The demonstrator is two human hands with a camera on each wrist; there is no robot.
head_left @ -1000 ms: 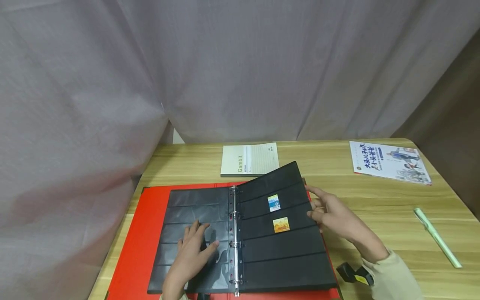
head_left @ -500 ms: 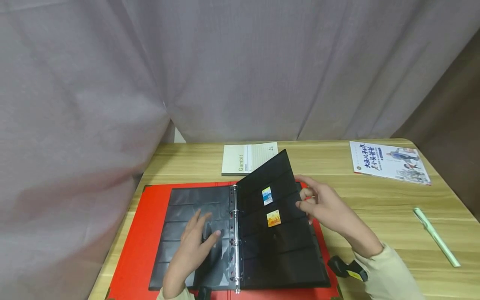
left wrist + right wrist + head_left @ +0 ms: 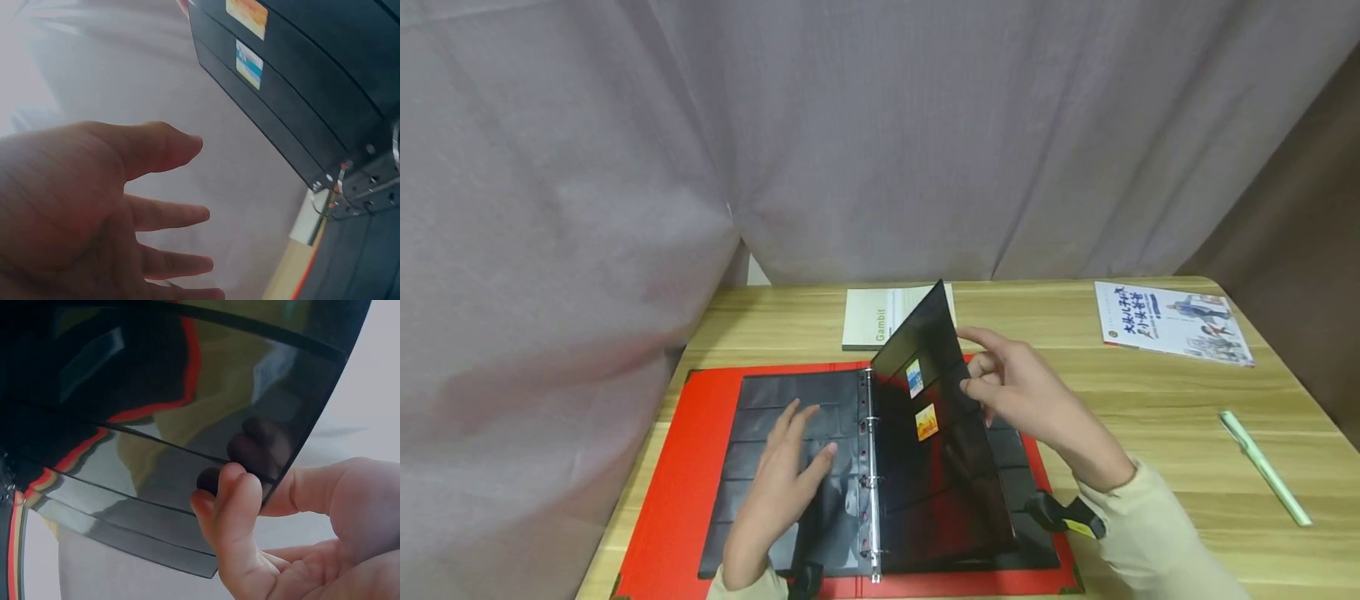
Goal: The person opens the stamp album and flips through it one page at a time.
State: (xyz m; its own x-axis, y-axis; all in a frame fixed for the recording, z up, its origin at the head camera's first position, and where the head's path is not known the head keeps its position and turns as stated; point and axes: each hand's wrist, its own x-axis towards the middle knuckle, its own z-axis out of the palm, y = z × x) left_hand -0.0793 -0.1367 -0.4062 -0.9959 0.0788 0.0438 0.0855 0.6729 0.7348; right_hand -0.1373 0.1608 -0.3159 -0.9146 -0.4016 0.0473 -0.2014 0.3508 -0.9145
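A red ring binder (image 3: 662, 467) lies spread on the table with black pocket pages. Its right-hand black page (image 3: 940, 492) is lifted steeply, and my right hand (image 3: 1018, 387) pinches the outer edge between thumb and fingers. That page carries a blue-and-white stamp (image 3: 914, 378) and an orange-yellow stamp (image 3: 927, 422). In the right wrist view, fingers (image 3: 240, 506) bend behind the page's glossy back. Over the left black page (image 3: 775, 400) hovers my left hand (image 3: 782, 479), fingers spread and holding nothing. Metal rings (image 3: 872, 475) run along the spine.
Behind the binder lies a pale notebook (image 3: 865, 321), partly covered by the raised page. A white booklet (image 3: 1176, 323) is at the back right, and a light green pen (image 3: 1266, 468) lies at the right. A grey curtain (image 3: 880, 150) hangs behind the table.
My right hand has moved left and turned the gripped page further up from nearly flat, exposing another black page beneath. My left hand has lifted slightly, still spread.
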